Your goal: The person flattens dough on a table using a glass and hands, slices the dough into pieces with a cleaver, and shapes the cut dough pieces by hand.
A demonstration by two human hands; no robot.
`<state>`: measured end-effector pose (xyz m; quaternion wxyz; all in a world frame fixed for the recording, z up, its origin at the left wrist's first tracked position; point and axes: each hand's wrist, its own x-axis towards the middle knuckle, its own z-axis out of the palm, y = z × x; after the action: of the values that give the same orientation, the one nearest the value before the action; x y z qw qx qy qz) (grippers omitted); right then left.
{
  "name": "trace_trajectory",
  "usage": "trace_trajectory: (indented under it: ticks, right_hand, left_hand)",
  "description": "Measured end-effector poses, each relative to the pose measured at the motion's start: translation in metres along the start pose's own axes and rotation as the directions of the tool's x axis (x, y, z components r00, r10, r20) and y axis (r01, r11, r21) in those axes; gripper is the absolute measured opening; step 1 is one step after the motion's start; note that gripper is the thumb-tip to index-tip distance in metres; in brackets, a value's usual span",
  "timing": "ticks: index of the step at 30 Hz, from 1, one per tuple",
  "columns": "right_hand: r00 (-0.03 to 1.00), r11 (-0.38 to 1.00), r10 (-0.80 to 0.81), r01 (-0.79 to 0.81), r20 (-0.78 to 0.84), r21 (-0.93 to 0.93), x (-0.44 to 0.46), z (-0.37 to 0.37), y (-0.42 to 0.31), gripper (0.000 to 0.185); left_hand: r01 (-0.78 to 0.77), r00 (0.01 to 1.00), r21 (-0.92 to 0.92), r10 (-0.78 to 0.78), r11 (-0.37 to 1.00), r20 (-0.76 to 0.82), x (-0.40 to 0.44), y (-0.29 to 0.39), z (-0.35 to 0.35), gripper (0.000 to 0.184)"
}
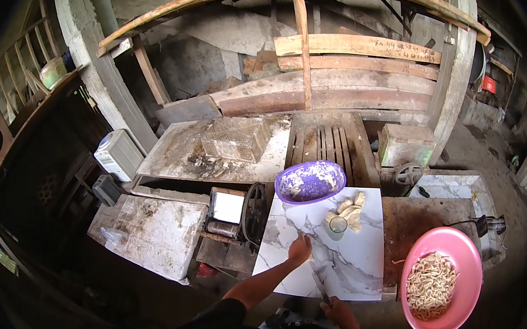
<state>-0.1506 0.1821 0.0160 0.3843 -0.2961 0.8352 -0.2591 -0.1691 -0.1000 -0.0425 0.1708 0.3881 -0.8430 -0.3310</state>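
My left hand [300, 249] rests on a white marble-patterned board [354, 278], its fingers drawn together. A small pale bit shows by its fingertips, too small to name. At the board's front edge my right hand [339, 314] is closed round the handle of a knife [321, 289], the blade slanting away over the board toward the left hand. Farther back on the board lie pale, dough-like pieces [352, 210], with a drinking glass [337, 230] just in front of them. A purple basin [318, 198] smeared with whitish residue sits at the board's far edge.
To the right, a pink basin [467, 279] holds many short pale strips [431, 285]. A machine with a black wheel [254, 213] stands left of the board. A wire cage [234, 139] sits on a stained table [169, 155] behind. Wooden planks [360, 79] line the back.
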Motion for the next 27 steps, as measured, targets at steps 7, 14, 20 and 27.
trace_trajectory:
  ticks: [7, 14, 20, 27]
  right_hand:
    - [0.999, 0.999, 0.033, -0.033, 0.032, -0.007, -0.002, -0.003, -0.005, 0.054]
    - [1.000, 1.000, 0.005, -0.005, -0.002, -0.014, -0.002, 0.003, 0.002, 0.055]
    - [0.999, 0.997, 0.045, -0.046, 0.028, 0.058, -0.008, -0.001, -0.004, 0.057]
    - [0.999, 0.997, 0.032, -0.034, 0.035, 0.076, -0.007, -0.002, 0.002, 0.057]
  left_hand:
    - [0.038, 0.999, -0.190, -0.040, 0.981, -0.006, 0.004, 0.004, -0.004, 0.038]
    - [0.100, 0.995, -0.223, -0.103, 0.970, -0.005, 0.006, -0.004, 0.012, 0.040]
    - [0.464, 0.884, -0.677, -0.346, 0.571, 0.314, 0.003, 0.024, 0.021, 0.026]
    - [0.447, 0.752, -0.528, 0.017, 0.722, 0.659, -0.015, 0.077, 0.031, 0.020]
